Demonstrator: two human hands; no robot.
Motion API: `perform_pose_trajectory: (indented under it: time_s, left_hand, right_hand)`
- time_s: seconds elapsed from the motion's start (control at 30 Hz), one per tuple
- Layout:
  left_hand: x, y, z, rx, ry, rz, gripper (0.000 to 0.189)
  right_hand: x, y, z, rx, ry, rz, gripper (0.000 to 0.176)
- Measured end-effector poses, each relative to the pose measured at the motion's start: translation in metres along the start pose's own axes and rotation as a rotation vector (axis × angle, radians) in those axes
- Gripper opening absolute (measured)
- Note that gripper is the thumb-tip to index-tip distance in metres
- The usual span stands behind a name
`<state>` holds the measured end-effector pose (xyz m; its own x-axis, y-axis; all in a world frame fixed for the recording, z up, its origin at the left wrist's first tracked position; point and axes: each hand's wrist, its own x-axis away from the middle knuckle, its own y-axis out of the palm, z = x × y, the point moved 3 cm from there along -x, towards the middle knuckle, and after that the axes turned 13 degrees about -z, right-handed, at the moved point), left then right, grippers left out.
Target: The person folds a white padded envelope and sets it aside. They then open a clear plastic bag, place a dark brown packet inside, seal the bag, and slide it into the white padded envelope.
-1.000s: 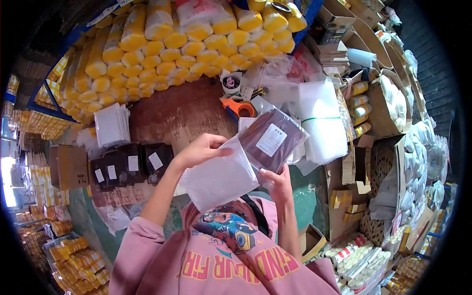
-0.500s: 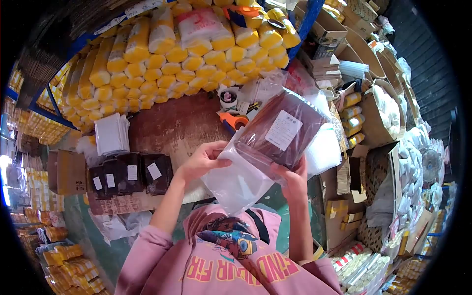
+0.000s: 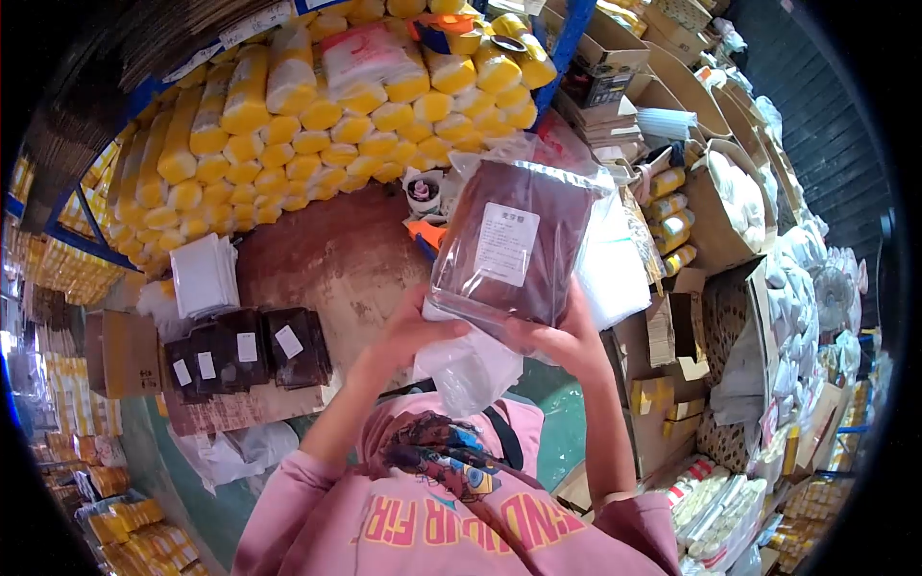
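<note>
Brown packet [image 3: 523, 240] with a white label is held upright above the table [image 3: 327, 259], gripped at its lower edge by the left hand [image 3: 408, 331] and the right hand [image 3: 567, 336]. A clear bag [image 3: 471, 370] is bunched beneath. Bagging seems to be in hand, and an opened bag mouth is called for next.

Label [image 3: 506, 243] on brown packet [image 3: 538, 206]: print too small to read. Right hand [image 3: 567, 336]: fingers mostly hidden behind the packet's lower edge. Clear bag [image 3: 471, 370]: top covered by packet and left hand [image 3: 413, 331]. Orange tape dispenser [image 3: 424, 233], centre of frame: largely hidden behind packet. Yellow rolls [image 3: 317, 106]: cut off at top edge.
</note>
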<state>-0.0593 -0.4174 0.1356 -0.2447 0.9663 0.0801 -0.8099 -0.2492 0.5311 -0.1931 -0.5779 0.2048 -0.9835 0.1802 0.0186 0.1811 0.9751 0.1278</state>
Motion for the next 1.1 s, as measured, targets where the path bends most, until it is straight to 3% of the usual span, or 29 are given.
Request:
perform_pose_trajectory:
  time_s: [0.23,0.33,0.43,0.53,0.67,0.7,0.8,0.93,0.97,1.1]
  left_hand:
    - [0.001,0.008,0.026,-0.053,0.145,0.038,0.064]
    - [0.0,0.009,0.038,-0.056,0.139,0.069,0.067]
    - [0.001,0.001,0.039,-0.036,0.21,0.077,0.067]
    - [0.009,-0.004,0.039,0.085,0.27,0.167,0.067]
    - [0.015,-0.016,0.033,0.343,0.372,0.248,0.068]
    - [0.015,-0.027,0.027,0.356,0.372,0.275,0.069]
    - [0.02,-0.018,0.043,0.442,0.366,0.298,0.067]
    - [0.03,-0.042,0.034,0.331,0.338,0.277,0.064]
    - [0.034,-0.042,0.036,0.299,0.329,0.275,0.063]
    - [0.04,-0.033,0.054,0.216,0.337,0.281,0.065]
  right_hand:
    - [-0.004,0.009,-0.033,0.463,0.013,-0.148,0.079]
    - [-0.01,0.014,-0.052,0.467,0.078,-0.205,0.079]
    - [-0.014,0.008,-0.054,0.866,-0.079,-0.215,0.078]
    - [-0.013,0.013,-0.069,0.991,-0.094,-0.271,0.078]
    - [-0.015,0.01,-0.057,0.719,-0.27,-0.212,0.059]
    - [-0.01,0.016,-0.06,0.673,-0.329,-0.118,0.05]
    - [-0.018,0.019,-0.068,0.795,-0.518,-0.202,0.043]
    - [-0.033,0.014,-0.077,0.622,-0.528,-0.293,0.034]
    - [-0.034,0.014,-0.077,0.469,-0.435,-0.268,0.028]
    - [-0.048,0.008,-0.083,0.413,-0.424,-0.413,0.023]
